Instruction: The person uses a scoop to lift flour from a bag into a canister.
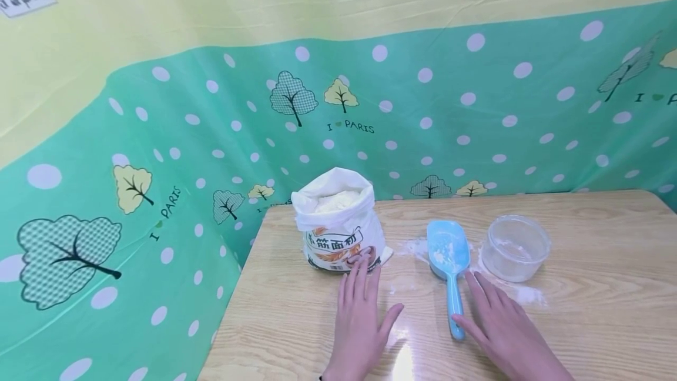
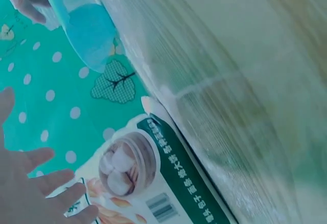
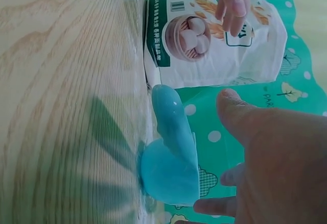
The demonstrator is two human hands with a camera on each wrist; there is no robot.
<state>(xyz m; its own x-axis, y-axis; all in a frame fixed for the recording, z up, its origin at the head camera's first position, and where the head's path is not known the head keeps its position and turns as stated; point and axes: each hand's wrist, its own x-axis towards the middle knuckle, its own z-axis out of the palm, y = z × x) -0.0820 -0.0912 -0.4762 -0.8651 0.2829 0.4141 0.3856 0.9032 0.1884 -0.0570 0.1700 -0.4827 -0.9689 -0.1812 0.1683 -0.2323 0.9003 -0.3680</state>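
A white bag of flour (image 1: 338, 240), its top folded open, stands at the back left of the table. My left hand (image 1: 359, 316) is in front of it with fingers extended; whether the fingertips touch the bag I cannot tell. A light blue scoop (image 1: 448, 254) dusted with flour lies with its handle toward me. Just right of the handle is my right hand (image 1: 499, 322), its fingers extended and the thumb close to the handle. In the right wrist view the scoop (image 3: 173, 168) shows beside the spread fingers, not gripped.
To the right of the scoop stands a clear round container (image 1: 516, 249). Spilled flour (image 1: 529, 295) marks the wooden table (image 1: 608, 275) around it. A green and yellow printed cloth (image 1: 370, 87) hangs behind the table and along its left side.
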